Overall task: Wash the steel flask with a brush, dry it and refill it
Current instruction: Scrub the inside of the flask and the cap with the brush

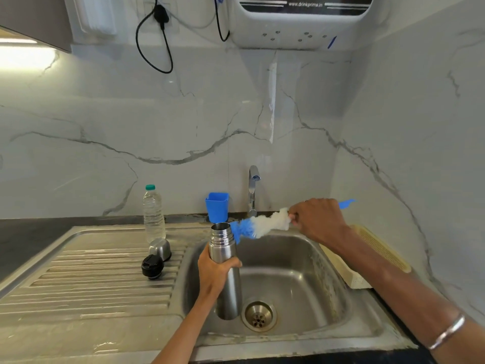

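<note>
The left hand [215, 271] was closed around the middle of the steel flask [227, 274], holding it upright over the sink basin [301, 271], just left of the drain [259, 315]. The flask's mouth was open and uncapped. The right hand [319, 219] gripped the bottle brush [258, 227] at the base of its bristles, with the blue handle end projecting behind the hand. The brush lay nearly level, its blue bristle tip touching the threaded neck of the flask from the right, outside the opening. A metal bangle [447, 332] sat on the right wrist.

On the ribbed drainboard [91, 274] to the left lay the steel cup lid [160, 248] and, just in front of it, the black stopper [152, 266]. A plastic water bottle [153, 214] stood behind them. A blue cup [217, 207] stood beside the tap [253, 190] at the rear of the bench.
</note>
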